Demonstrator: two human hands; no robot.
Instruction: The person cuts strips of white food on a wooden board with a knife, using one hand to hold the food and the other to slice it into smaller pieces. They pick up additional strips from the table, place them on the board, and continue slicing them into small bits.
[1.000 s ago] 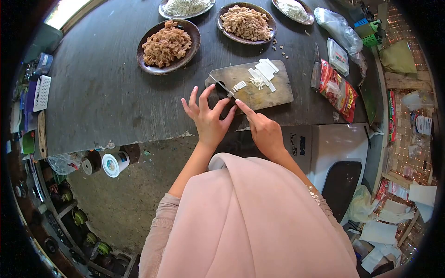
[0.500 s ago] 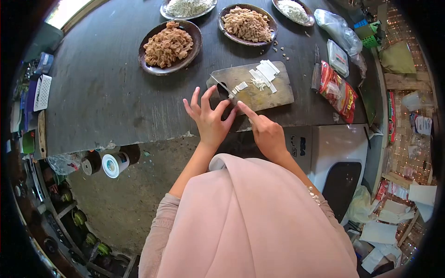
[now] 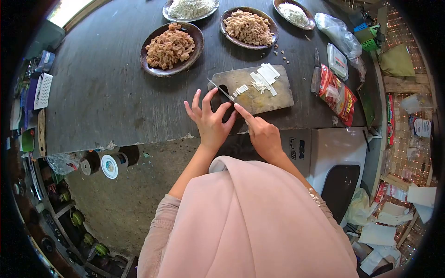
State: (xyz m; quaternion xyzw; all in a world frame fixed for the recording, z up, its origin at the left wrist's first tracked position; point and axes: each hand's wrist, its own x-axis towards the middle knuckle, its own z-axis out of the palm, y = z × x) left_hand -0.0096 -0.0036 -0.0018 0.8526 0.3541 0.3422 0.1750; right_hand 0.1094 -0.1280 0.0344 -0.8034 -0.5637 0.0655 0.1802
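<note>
My right hand (image 3: 264,135) is closed round a knife (image 3: 221,90), its index finger stretched along the tool. The thin blade slants up and left over the near-left end of a worn wooden cutting board (image 3: 274,102). My left hand (image 3: 209,121) is beside the blade, fingers spread and curved, with nothing visible between them; one fingertip is close to the blade. Small cut white pieces (image 3: 240,90) lie in a row just right of the knife. Farther right on the board are flat white strips (image 3: 268,73) and thin slivers (image 3: 258,86).
Behind the board stand plates of brown pieces (image 3: 170,48), tan cubes (image 3: 249,28), and white shreds (image 3: 191,8), with a smaller white-filled plate (image 3: 294,15). A red packet (image 3: 337,95), a white pack (image 3: 337,61) and a plastic bag (image 3: 338,32) lie right. The table's chipped front edge (image 3: 111,146) is near me.
The knife's tip has shifted slightly left, away from the row of cut pieces. Both hands have moved only a little, and the view has tilted slightly.
</note>
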